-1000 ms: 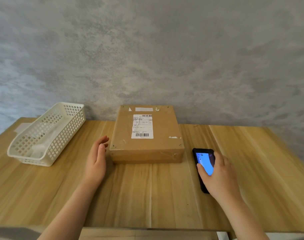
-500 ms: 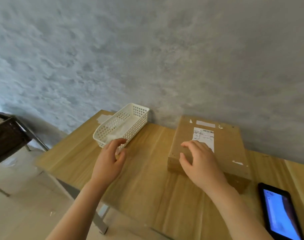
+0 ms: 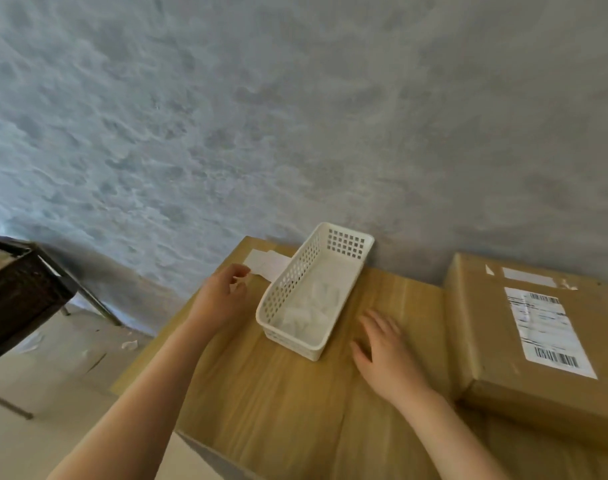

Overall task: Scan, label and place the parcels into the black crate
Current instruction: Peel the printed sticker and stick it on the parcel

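At the table's left corner, the white labels (image 3: 266, 263) were reached by the left hand (image 3: 223, 296), fingers loosely curled, nothing yet pinched. The right hand (image 3: 385, 355), withdrawn from the parcel (image 3: 537, 327), was laid spread on the table (image 3: 278, 410). Labelling was judged next; the black crate (image 3: 18, 292) was left of the table.
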{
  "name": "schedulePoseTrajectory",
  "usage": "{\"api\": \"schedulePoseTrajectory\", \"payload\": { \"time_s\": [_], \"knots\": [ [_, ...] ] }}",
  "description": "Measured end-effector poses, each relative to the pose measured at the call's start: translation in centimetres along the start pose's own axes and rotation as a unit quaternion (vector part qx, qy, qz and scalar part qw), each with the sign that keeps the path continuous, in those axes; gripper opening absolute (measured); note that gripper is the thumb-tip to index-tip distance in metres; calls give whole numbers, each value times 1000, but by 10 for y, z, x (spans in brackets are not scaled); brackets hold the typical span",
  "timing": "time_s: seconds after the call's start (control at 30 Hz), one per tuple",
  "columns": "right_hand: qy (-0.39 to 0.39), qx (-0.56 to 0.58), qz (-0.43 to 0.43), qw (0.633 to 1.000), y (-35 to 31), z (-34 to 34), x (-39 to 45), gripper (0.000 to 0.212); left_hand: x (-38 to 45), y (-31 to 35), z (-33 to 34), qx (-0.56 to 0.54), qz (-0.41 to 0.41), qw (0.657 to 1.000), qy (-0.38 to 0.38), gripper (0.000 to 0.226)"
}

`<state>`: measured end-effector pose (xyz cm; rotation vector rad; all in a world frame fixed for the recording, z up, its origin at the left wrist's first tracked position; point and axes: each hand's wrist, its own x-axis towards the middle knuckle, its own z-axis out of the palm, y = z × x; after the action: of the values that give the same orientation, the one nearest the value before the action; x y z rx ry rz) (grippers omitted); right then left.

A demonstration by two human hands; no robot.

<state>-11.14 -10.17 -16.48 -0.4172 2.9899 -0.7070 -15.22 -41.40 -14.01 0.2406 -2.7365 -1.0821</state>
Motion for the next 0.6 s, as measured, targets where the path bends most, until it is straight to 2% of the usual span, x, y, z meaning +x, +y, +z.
{"api": "schedulePoseTrajectory", "payload": {
  "time_s": [0.17,0.3,0.37,0.47,0.53,0.6],
  "knots": [
    [37,-58,25,997,-2,22,-3,72,42,-10,23,157,84,981,-78,45],
    [52,-47,40,997,0,24,1,68,61,-20,34,226,158,952,-129,42],
    [53,-50,40,997,-1,25,1,66,65,-23,36,256,195,940,-111,36],
    [48,-45,45,997,-1,24,0,67,67,-22,35,288,260,921,-40,25],
    [48,-46,47,997,-1,24,1,68,66,-20,34,294,269,917,-5,25],
    [55,-46,43,996,-1,23,1,67,66,-17,32,266,252,930,10,24]
  ]
}}
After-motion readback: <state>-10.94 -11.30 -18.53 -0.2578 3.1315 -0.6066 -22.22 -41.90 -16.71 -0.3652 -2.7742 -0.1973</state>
